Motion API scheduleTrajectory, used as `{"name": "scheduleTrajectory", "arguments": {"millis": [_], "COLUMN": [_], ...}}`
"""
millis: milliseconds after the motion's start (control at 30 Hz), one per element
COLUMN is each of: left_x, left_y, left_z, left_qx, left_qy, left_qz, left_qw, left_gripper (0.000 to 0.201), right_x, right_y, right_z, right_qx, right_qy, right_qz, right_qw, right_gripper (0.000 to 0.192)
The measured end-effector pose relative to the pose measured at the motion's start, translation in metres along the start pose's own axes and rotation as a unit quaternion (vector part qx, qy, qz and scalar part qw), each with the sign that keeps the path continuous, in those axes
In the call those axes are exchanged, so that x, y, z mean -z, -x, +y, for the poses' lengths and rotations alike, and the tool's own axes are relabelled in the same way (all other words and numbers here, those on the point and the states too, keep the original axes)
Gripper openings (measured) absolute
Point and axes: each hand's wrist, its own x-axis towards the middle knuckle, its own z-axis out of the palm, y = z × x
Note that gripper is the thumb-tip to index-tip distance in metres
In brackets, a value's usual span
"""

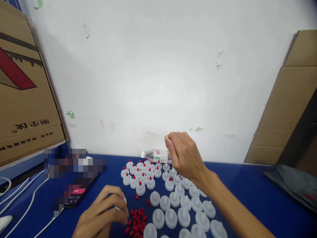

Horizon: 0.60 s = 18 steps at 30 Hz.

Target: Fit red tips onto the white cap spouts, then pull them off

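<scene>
My left hand (105, 211) curls its fingers round a white nozzle cap, of which only pale edges show between the fingers. Close beside it lies a loose pile of small red tips (136, 223). My right hand (184, 153) is raised over the far rows, thumb and fingers pinched together, with a bit of red showing at the fingertips that looks like a red tip. White nozzle caps with red tips fitted (140, 189) stand in a group at the back. Bare white nozzle caps (171, 218) fill the area from the middle to the right front.
A clear bottle (160, 155) lies on its side against the wall, partly behind my right hand. A phone (78, 195) and white cables (27, 211) are on the left. Cardboard (27, 109) stands at the left, more cardboard (287, 99) at the right, above a grey bag (294, 185).
</scene>
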Motion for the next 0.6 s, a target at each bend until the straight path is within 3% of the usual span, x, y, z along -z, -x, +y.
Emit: {"name": "scheduleTrajectory", "arguments": {"millis": [200, 400, 600], "left_x": [0.001, -0.003, -0.005], "left_y": [-0.002, 0.002, 0.006], "left_z": [0.003, -0.004, -0.003], "left_qx": [-0.002, 0.011, 0.057], "left_qy": [-0.024, 0.035, -0.007], "left_qz": [0.002, 0.018, 0.063], "left_qw": [1.0, 0.999, 0.996], "left_gripper": [0.039, 0.034, 0.025], "right_x": [0.0, 0.001, -0.024], "right_y": [-0.002, -0.002, 0.006], "right_z": [-0.003, -0.004, -0.03], "right_qx": [0.048, 0.027, 0.061], "right_qy": [0.032, 0.024, 0.013], "right_qz": [-0.012, -0.023, -0.095], "right_qw": [0.998, 0.999, 0.994], "right_gripper": [0.031, 0.034, 0.037]}}
